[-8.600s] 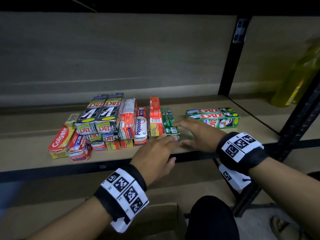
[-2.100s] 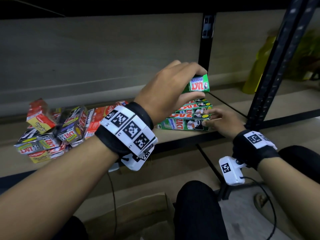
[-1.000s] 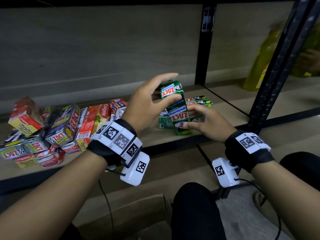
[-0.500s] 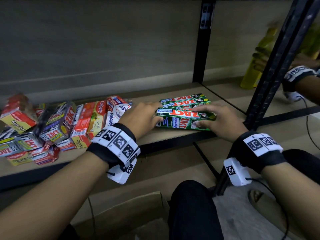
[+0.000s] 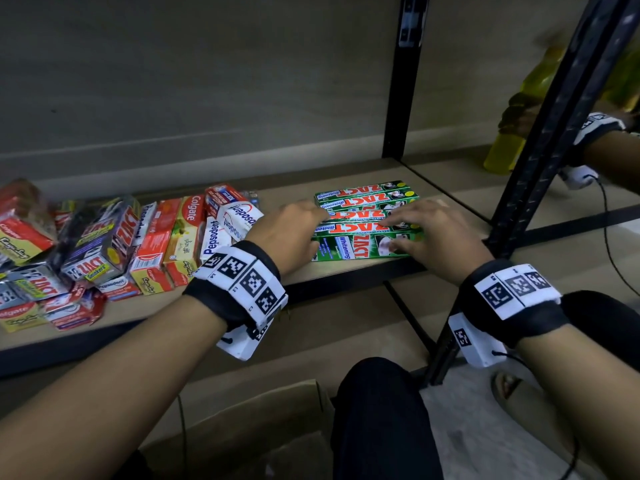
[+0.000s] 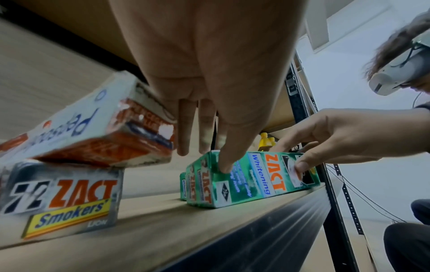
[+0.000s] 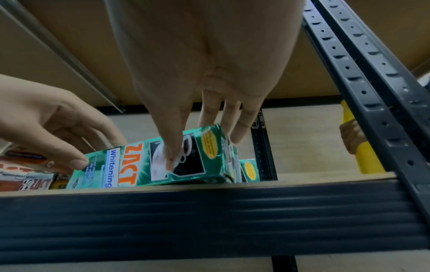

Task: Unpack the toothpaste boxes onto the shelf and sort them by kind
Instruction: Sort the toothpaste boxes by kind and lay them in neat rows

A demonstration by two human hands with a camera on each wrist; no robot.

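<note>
Green boxes: a group of long green Zact Whitening cardboard toothpaste boxes [image 5: 363, 216] lay flat on the right part of the wooden shelf board [image 5: 221, 306], side by side, running left to right; the nearest green box [image 5: 356, 247] sat at the front edge, and one green box [image 5: 360, 228] rested on top.
Left hand: the left hand [image 5: 287, 237] was at the left end of the green group, fingers fairly straight, thumb tip [image 6: 224, 165] pressed against the near face of the front box; it curled round nothing.
Right hand: the right hand [image 5: 436, 237] lay over the right end of the same group, fingers spread on top and thumb [image 7: 171, 156] on the near face; it gripped nothing either.
Mixed pile: a loose heap of red, white and grey toothpaste boxes [image 5: 114, 244] filled the left part of the shelf, tilted and overlapping, just left of the left hand; a white and red Pepsodent box [image 5: 235, 216] sat atop it, a grey Zact Smokers box [image 6: 62, 200] near the front.
Frame: a black perforated metal upright [image 5: 554, 133] stood right of the green boxes.
Next bay: a yellow plastic bottle [image 5: 509, 143] stood far right, with another person's hand [image 7: 351, 136] on it.
Below: a brown cardboard carton [image 5: 249, 434] sat near the person's knee.
</note>
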